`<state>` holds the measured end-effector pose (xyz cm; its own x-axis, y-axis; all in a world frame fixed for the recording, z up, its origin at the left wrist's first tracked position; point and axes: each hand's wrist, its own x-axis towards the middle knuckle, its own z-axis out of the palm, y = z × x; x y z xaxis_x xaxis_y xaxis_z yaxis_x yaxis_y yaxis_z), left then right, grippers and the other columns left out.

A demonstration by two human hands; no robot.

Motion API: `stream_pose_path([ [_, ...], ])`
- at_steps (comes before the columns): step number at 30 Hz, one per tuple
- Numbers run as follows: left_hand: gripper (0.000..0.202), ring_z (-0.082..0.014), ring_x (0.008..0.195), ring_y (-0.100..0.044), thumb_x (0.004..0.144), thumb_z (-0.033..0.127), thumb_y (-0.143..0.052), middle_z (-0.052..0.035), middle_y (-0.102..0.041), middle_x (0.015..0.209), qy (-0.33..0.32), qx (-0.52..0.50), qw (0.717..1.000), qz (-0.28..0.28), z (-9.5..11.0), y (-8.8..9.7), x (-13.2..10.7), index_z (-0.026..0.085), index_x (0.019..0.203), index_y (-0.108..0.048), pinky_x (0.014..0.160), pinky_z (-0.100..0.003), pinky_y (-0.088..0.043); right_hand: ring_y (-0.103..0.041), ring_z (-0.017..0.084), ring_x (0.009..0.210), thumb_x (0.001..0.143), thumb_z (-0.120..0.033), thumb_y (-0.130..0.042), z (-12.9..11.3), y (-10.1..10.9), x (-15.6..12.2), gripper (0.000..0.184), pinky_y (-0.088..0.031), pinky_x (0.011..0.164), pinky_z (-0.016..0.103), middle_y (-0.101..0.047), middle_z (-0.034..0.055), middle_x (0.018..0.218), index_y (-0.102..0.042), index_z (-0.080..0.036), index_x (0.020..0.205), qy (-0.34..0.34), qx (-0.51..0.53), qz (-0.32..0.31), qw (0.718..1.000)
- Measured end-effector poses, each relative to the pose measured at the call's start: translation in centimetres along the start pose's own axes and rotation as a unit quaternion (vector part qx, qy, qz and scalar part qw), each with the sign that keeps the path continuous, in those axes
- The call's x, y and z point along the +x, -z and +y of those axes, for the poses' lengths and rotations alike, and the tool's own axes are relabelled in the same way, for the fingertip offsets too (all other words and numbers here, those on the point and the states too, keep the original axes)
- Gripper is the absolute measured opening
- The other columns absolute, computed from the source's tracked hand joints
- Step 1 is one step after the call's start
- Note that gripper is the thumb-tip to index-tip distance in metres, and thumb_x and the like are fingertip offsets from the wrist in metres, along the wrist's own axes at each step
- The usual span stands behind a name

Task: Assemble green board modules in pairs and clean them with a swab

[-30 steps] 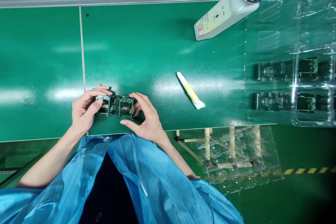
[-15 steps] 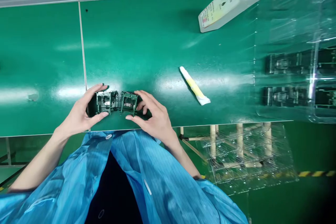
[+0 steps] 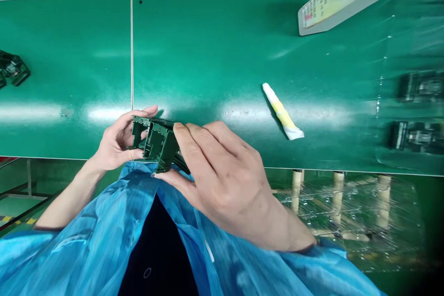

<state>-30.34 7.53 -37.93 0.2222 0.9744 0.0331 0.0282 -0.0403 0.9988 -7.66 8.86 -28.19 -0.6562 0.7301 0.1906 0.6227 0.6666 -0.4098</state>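
Note:
Close to the table's front edge, a dark green-black slotted, boxy part [image 3: 167, 148] is tilted up in my right hand [image 3: 225, 180]. Its fingers lie along the top and its thumb presses the lower edge. Beside it on the left sits a second dark open-framed part [image 3: 139, 128], between the fingers and thumb of my left hand [image 3: 114, 143]. Both parts touch or overlap; I cannot tell whether they are joined. My right hand hides the far right end of the tilted one.
A white and yellow wrapped stick [image 3: 282, 111] lies right of my hands on the green table [image 3: 208, 55]. Behind it stands a white labelled bottle [image 3: 333, 2]. Clear plastic trays with dark parts [image 3: 421, 135] are at the right; another dark part [image 3: 14, 68] lies far left.
My right hand has risen toward the camera and tilted its dark part upward against the left one. My left hand still holds its part. The whole view has shifted, showing more at the left.

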Motion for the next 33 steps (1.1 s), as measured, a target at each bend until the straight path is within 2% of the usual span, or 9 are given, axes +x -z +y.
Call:
stream_pose_path([
  [5,0.061,-0.0326,0.128,-0.06,0.075,0.051,-0.08,-0.0148,-0.061,0.138,-0.012,-0.036,0.999,0.004,-0.2,-0.3,-0.2,0.023,0.125,-0.06,0.103,-0.046,-0.055,-0.064,0.029,0.095,0.094,-0.04,-0.061,-0.2,0.3,0.6,0.039,-0.061,0.083,0.047,-0.069,0.0167,0.109,-0.064,-0.01,0.12,0.04,-0.046,0.005,0.998],
  [9,0.065,-0.0305,0.129,-0.059,0.071,0.046,-0.085,-0.0152,-0.062,0.137,-0.022,-0.056,0.998,0.01,-0.4,-0.3,-0.3,0.023,0.127,-0.06,0.101,-0.039,-0.056,-0.064,0.028,0.1,0.095,-0.038,-0.062,0.1,-0.1,0.4,0.044,-0.06,0.084,0.043,-0.069,0.0195,0.109,-0.062,-0.001,0.119,0.063,-0.085,0.029,0.994],
  [13,0.065,-0.0278,0.131,-0.058,0.072,0.039,-0.085,-0.0144,-0.061,0.139,-0.026,-0.059,0.998,-0.001,-0.4,-0.3,-0.3,0.024,0.13,-0.06,0.099,-0.033,-0.057,-0.063,0.026,0.102,0.095,-0.037,-0.062,0.4,-0.3,0.2,0.043,-0.06,0.084,0.041,-0.071,0.0191,0.108,-0.062,-0.001,0.117,0.066,-0.084,0.041,0.993],
  [17,0.063,-0.0291,0.131,-0.058,0.074,0.037,-0.084,-0.0158,-0.061,0.139,-0.044,-0.031,0.999,-0.002,-0.2,-0.2,0.1,0.024,0.131,-0.059,0.1,-0.037,-0.057,-0.065,0.027,0.097,0.093,-0.035,-0.065,0.5,-0.5,0.1,0.045,-0.061,0.085,0.041,-0.071,0.0211,0.106,-0.061,0.005,0.116,0.065,-0.074,0.061,0.993],
  [21,0.064,-0.0295,0.131,-0.058,0.078,0.035,-0.081,-0.0166,-0.059,0.14,-0.071,0.02,0.997,-0.019,0.4,-0.1,0.3,0.025,0.135,-0.055,0.098,-0.038,-0.058,-0.066,0.029,0.101,0.09,-0.03,-0.069,1.1,-0.9,-0.5,0.043,-0.061,0.088,0.042,-0.071,0.0211,0.111,-0.06,0.001,0.118,0.059,-0.04,0.09,0.993],
  [24,0.068,-0.0287,0.129,-0.059,0.081,0.034,-0.079,-0.0143,-0.058,0.142,-0.083,0.1,0.991,-0.011,1.5,0.1,0.2,0.026,0.142,-0.05,0.096,-0.037,-0.06,-0.067,0.029,0.108,0.089,-0.031,-0.07,2.0,-2.0,-1.3,0.047,-0.061,0.09,0.046,-0.07,0.0196,0.119,-0.056,-0.006,0.127,0.017,0.036,0.099,0.994],
  [27,0.077,-0.0284,0.125,-0.062,0.079,0.033,-0.08,-0.0106,-0.06,0.14,-0.122,0.247,0.961,-0.001,3.3,0.4,0.0,0.027,0.146,-0.045,0.103,-0.041,-0.056,-0.064,0.027,0.118,0.087,-0.031,-0.073,3.0,-4.0,-2.1,0.055,-0.06,0.095,0.046,-0.066,0.0164,0.13,-0.051,-0.014,0.135,-0.059,0.178,0.101,0.977],
  [31,0.076,-0.0298,0.122,-0.062,0.083,0.034,-0.075,-0.0143,-0.061,0.139,-0.203,0.387,0.899,-0.038,5.6,0.4,0.1,0.018,0.149,-0.041,0.102,-0.041,-0.055,-0.063,0.023,0.121,0.084,-0.04,-0.075,3.8,-7.5,-3.0,0.066,-0.059,0.098,0.041,-0.061,0.0132,0.138,-0.047,-0.022,0.14,-0.114,0.388,0.115,0.907],
  [33,0.074,-0.0297,0.121,-0.062,0.085,0.033,-0.073,-0.0186,-0.06,0.138,-0.216,0.416,0.882,-0.054,6.3,0.3,0.1,0.01,0.148,-0.041,0.101,-0.039,-0.055,-0.062,0.024,0.124,0.083,-0.046,-0.076,3.9,-8.7,-3.3,0.069,-0.057,0.102,0.042,-0.059,0.0127,0.141,-0.046,-0.024,0.142,-0.117,0.456,0.128,0.873],
])
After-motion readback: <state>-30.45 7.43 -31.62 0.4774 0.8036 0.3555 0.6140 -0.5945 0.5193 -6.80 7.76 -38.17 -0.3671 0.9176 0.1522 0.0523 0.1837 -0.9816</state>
